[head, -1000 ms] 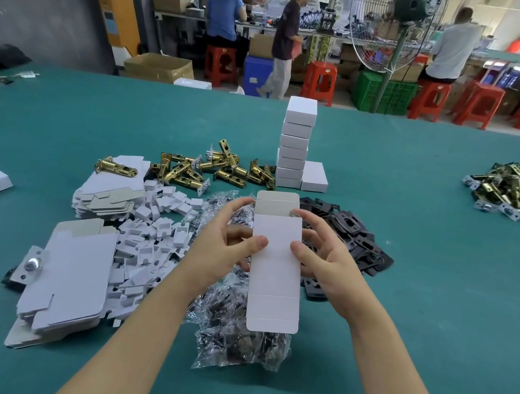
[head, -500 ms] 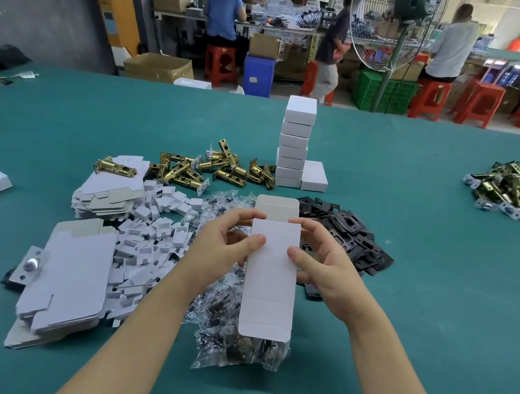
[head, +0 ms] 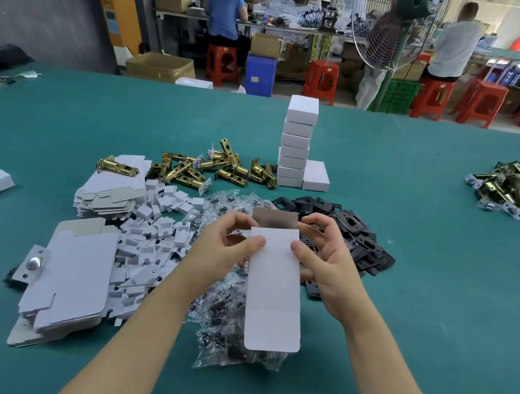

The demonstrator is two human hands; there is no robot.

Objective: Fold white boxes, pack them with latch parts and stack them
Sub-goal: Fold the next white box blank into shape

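green cloth covers the big table (head: 408,246) in a busy workroom. both hands hold one white box (head: 274,282) above a pile of clear bags (head: 225,316). the left hand (head: 223,251) pinches its left edge with thumb on top, and the right hand (head: 325,262) pinches its right edge the same way. the box looks partly opened, top flap up, nothing inside yet. a stack of finished boxes (head: 295,149) stands behind, so some are done. lots of flat boxes (head: 72,269), gold latches (head: 216,169) and black plates (head: 345,235) wait, so much work is left.
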